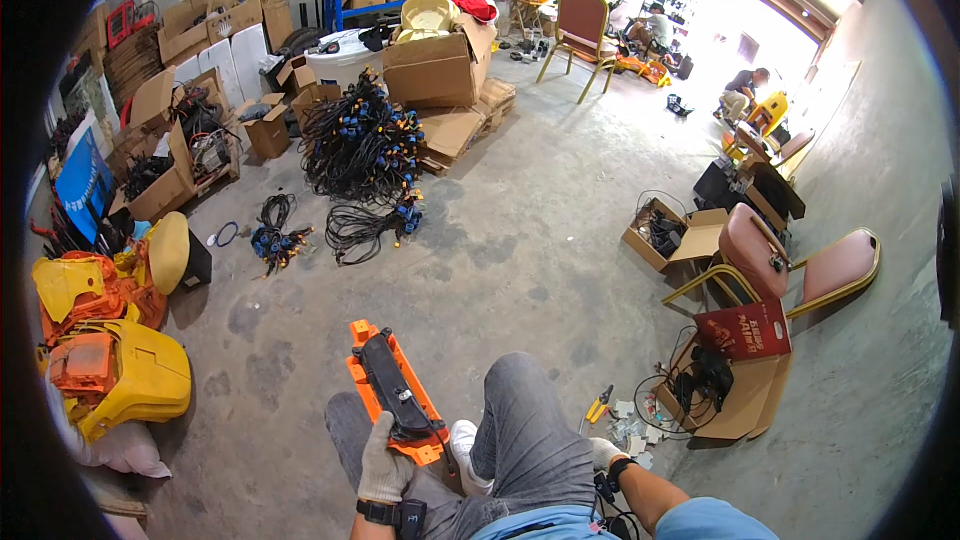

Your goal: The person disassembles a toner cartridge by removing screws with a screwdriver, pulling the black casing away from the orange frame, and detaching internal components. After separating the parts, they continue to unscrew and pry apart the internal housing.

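My left hand (382, 468), in a pale knitted glove, grips the near end of a long orange plastic frame (362, 377) above my left thigh. A long black box with rounded edges (391, 380) lies in this frame, and a dark cable hangs at its near end. My right hand (605, 453), gloved too, is low beside my right thigh. Its fingers are mostly hidden. Close to it on the floor are yellow-handled pliers (599, 406) and a scatter of small pale pieces (632, 433).
Coiled black cables (365, 140) with blue and orange ends heap up ahead. Yellow and orange plastic shells (150, 370) stand at left. An open carton (745, 405) with black parts and pink chairs (755, 250) line the right wall. Two people work far off near the bright doorway.
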Motion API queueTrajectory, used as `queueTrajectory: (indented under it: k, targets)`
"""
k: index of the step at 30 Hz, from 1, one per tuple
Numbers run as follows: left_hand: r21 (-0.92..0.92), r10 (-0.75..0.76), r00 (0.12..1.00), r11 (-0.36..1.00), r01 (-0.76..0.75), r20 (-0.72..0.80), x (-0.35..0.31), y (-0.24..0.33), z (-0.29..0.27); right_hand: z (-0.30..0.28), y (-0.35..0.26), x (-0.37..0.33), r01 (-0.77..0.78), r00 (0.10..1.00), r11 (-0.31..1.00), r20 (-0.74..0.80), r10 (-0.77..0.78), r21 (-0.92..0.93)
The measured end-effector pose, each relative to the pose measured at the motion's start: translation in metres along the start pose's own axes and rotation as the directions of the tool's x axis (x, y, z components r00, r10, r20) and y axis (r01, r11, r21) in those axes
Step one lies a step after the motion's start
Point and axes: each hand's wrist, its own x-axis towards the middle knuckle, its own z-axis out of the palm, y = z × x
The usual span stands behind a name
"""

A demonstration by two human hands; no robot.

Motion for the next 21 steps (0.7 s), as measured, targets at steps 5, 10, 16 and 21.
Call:
queueTrajectory:
  k: [5, 10, 16, 21]
  targets:
    - [0.021, 0.015, 1.000, 1.000, -0.015, 0.006, 0.001, 0.000, -0.002, 0.007, 0.005, 0.010, -0.084, 0.994, 0.996, 0.065, 0.083, 0.014]
    - [-0.005, -0.005, 1.000, 1.000, 0.005, 0.011, 0.005, -0.003, 0.002, 0.050, 0.051, 0.013, 0.001, 0.999, 0.999, -0.050, -0.002, -0.032]
    - [-0.011, 0.005, 1.000, 1.000, -0.005, -0.020, -0.011, 0.002, -0.012, 0.058, 0.042, 0.024, 0.147, 0.987, 0.986, -0.051, -0.151, -0.078]
    - [0.059, -0.041, 0.997, 0.998, 0.037, 0.061, 0.014, -0.008, -0.006, 0.068, 0.088, 0.002, -0.043, 0.997, 0.996, -0.064, 0.038, -0.073]
